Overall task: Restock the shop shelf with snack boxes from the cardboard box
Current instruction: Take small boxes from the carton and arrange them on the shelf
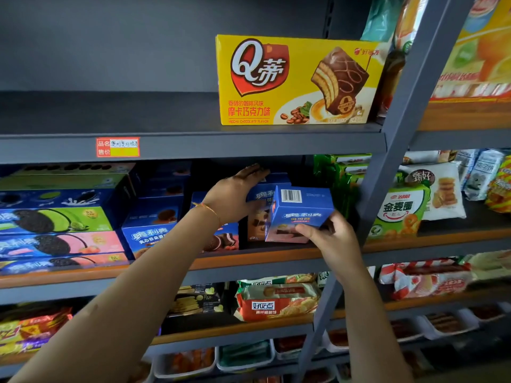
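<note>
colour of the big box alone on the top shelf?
Yellow, with a red-and-white logo; the yellow box shows clearly in the head view.

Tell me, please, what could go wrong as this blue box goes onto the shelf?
The blue box is tilted and held only at its lower corner by the right hand, so it might slip or twist. The left hand presses on the stacked blue boxes behind; pushing harder could topple them. The green packs stand close on the right, so the gap may prove tight.
</note>
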